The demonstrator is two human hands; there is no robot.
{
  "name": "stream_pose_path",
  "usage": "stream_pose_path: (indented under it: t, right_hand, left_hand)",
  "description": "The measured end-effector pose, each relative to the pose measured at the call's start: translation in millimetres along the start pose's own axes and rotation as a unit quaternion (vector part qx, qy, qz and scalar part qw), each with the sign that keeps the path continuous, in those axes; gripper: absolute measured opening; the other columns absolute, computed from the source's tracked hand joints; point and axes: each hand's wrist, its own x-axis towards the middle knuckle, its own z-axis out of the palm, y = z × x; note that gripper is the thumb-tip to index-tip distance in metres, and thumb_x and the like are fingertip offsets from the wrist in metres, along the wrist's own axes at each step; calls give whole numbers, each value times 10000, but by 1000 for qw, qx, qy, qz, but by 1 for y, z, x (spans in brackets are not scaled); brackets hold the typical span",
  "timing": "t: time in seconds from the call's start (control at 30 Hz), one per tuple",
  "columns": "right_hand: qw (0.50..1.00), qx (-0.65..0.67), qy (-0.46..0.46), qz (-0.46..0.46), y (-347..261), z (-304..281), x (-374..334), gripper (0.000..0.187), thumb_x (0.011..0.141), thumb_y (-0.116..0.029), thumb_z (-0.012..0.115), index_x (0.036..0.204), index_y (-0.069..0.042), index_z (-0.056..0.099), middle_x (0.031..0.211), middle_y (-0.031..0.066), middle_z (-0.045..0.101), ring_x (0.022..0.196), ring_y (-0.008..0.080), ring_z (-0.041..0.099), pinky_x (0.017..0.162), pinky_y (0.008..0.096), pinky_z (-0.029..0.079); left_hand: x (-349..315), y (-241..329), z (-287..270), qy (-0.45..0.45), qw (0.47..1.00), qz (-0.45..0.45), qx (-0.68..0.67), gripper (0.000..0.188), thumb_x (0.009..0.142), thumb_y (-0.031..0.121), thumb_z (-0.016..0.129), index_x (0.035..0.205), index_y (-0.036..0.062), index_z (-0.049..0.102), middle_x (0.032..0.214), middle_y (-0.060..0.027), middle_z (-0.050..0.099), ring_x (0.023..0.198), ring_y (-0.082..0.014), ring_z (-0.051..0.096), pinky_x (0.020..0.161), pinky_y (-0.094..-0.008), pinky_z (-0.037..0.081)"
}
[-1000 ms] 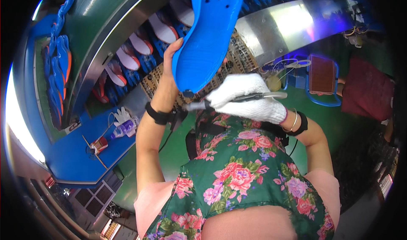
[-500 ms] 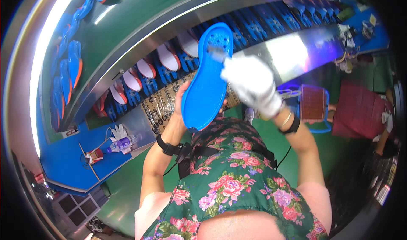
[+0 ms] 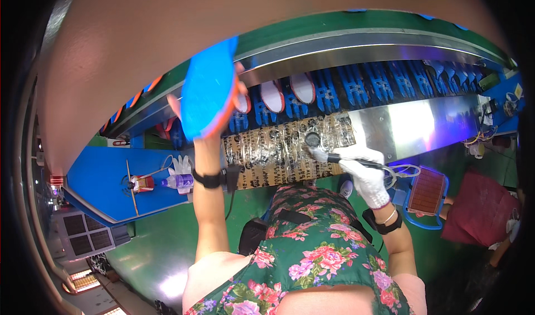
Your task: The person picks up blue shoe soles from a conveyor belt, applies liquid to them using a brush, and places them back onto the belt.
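Head view: left hand [image 3: 189, 110], mostly hidden, is gripping a blue shoe sole [image 3: 209, 89] and holding it raised above the conveyor line [image 3: 356, 42]. Right hand [image 3: 368, 173], white-gloved, is closing on a black-handled brush [image 3: 334, 158], its bristles resting on the taped work ledge [image 3: 278, 153].

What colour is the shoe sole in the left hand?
Bright blue sole with an orange edge, held up by the left hand; head view.
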Motion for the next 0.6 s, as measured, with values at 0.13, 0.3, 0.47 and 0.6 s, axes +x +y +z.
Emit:
stream_pose_path:
  t: [0.13, 0.3, 0.47, 0.6]
  right_hand:
    - [991, -125, -53, 0, 44, 1, 10, 157, 861, -5, 785, 1017, 5, 799, 1015, 96, 789, 933, 175, 727, 864, 319, 570]
    - [982, -179, -56, -5, 75, -8, 7, 138, 860, -13, 782, 996, 1, 803, 986, 100, 783, 909, 172, 726, 833, 308, 567]
    - [985, -169, -36, 5, 87, -24, -2, 148, 866, -18, 786, 1011, 0, 806, 980, 89, 786, 895, 152, 722, 810, 294, 570]
    - [991, -129, 15, 31, 86, -30, -9, 142, 868, -20, 793, 1006, 11, 804, 989, 80, 789, 872, 133, 715, 775, 269, 578]
  left_hand:
    - [39, 63, -74, 202, 952, 156, -171, 1048, 969, 632, 546, 1641, -19, 74, 1696, -273, 106, 1553, -503, 80, 1238, -629, 269]
    - [39, 37, -56, 270, 857, 327, -292, 1011, 987, 571, 533, 1645, -27, 51, 1714, -260, 96, 1563, -453, 184, 1240, -584, 287]
    - [71, -39, -20, 322, 936, 142, 5, 770, 987, 379, 626, 1557, -56, 344, 1599, -272, 374, 1462, -417, 418, 1164, -525, 420]
    - [146, -133, 19, 220, 885, 6, 411, 634, 996, 215, 664, 1540, -22, 444, 1375, -207, 621, 1196, -286, 638, 1006, -393, 519]
